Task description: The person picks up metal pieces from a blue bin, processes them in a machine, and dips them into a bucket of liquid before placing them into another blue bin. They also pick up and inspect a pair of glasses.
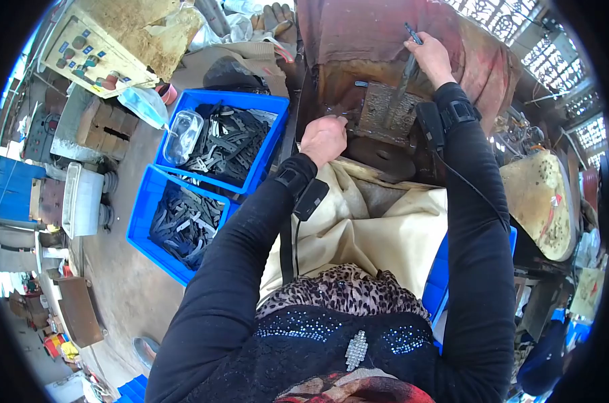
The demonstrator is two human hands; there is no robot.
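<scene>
My right hand (430,59) is raised at the upper right, fingers closed around a thin dark strip (412,32) whose end sticks out past them. Just below it is the upper end of a slanting grey metal bar (402,86); whether the hand touches the bar I cannot tell. The bar runs down over a rough, wet-looking metal block (371,121). Lower and to the left, my left hand (324,139) is closed, its fingertips pinched together beside the block. Anything in those fingertips is too small to make out. A dark round disc (383,159) lies in front of the block.
Two blue bins (271,144) (140,225) at my left hold many dark strips; a clear plastic container (183,138) rests on the far one. A control box (82,57) stands at the upper left. Cream cloth (351,228) covers my lap. Reddish cloth (385,27) hangs behind the block.
</scene>
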